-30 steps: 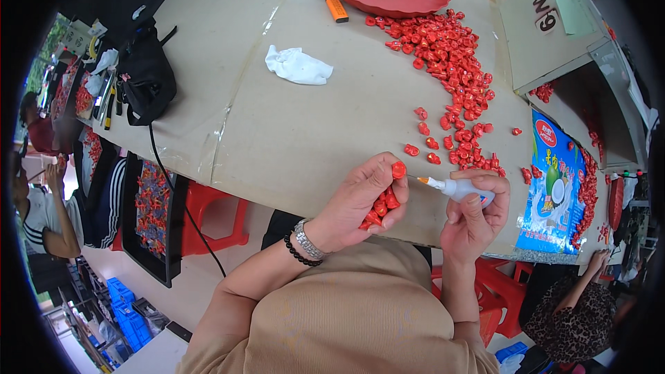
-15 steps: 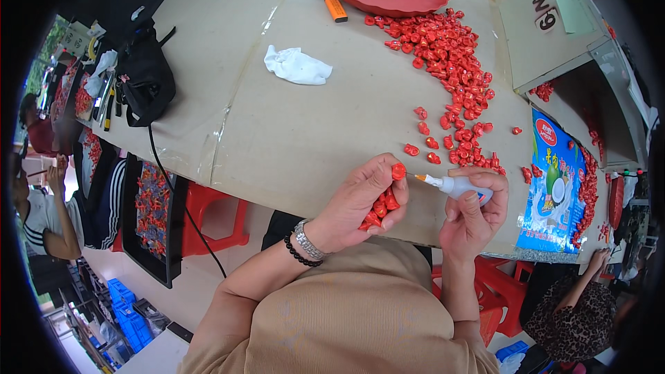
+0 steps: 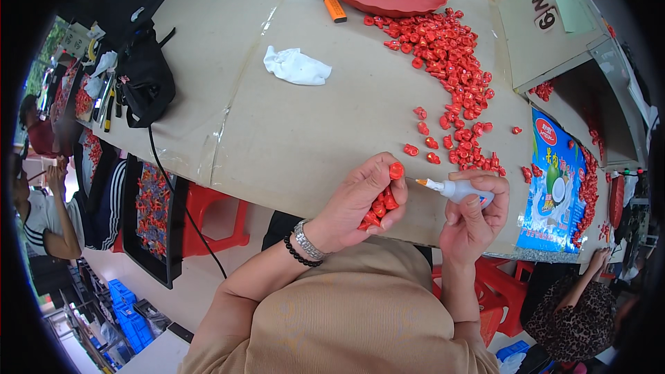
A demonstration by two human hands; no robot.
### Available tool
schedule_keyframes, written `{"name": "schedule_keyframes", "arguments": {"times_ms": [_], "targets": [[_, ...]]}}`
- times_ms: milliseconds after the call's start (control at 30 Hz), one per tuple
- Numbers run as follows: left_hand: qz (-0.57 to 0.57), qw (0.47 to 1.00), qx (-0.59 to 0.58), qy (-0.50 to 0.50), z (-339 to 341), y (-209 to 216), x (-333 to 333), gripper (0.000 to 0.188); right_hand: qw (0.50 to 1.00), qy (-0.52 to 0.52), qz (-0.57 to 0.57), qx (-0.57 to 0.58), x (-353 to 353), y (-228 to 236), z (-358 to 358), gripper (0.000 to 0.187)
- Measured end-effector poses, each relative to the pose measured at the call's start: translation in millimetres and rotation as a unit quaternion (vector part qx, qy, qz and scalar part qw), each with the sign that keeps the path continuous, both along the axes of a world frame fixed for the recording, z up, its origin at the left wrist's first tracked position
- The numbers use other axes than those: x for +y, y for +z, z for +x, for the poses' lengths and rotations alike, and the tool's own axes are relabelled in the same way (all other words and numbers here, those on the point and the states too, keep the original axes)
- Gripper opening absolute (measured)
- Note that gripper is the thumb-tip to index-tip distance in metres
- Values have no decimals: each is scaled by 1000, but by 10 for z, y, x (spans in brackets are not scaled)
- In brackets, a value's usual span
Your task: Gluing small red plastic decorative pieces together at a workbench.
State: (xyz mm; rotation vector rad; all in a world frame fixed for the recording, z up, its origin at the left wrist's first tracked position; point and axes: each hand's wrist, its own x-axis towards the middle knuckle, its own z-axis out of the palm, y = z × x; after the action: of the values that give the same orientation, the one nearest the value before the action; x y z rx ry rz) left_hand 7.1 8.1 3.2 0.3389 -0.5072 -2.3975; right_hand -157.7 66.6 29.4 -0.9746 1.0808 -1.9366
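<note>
A black bag (image 3: 145,79) sits at the left of the table (image 3: 277,145), with a crumpled white cloth (image 3: 298,67) farther right. The left hand (image 3: 357,201) pinches 1 small red knob (image 3: 396,170) between thumb and finger, with several spare knobs (image 3: 377,211) tucked into its curled fingers. Near the pinched knob is the orange nozzle (image 3: 422,182) of a squeeze bottle (image 3: 460,190), gripped by the right hand (image 3: 474,225). Scattered knobs (image 3: 476,83) lie beyond, left of a blue printed bag (image 3: 551,197).
</note>
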Motion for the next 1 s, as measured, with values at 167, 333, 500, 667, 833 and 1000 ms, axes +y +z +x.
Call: {"name": "schedule_keyframes", "arguments": {"times_ms": [167,333,500,667,833,1000], "targets": [[-25,1000,-2,-6,5,1,-5,34,1000,-11,-5,2,6,12,-12,20],[-61,998,5,-14,11,-25,-1,36,1000,0,-12,-1,20,23,-9,20],[-69,997,9,-18,18,-30,-7,37,1000,1,-13,1,26,36,-8,20],[-66,998,4,-19,16,-24,-4,37,1000,9,-13,3,26,35,-8,20],[-61,998,6,-19,9,-29,-5,37,1000,6,-1,2,32,34,1,21],[-56,998,8,-17,11,-30,-6,36,1000,12,-1,-4,49,44,-2,21]]}}
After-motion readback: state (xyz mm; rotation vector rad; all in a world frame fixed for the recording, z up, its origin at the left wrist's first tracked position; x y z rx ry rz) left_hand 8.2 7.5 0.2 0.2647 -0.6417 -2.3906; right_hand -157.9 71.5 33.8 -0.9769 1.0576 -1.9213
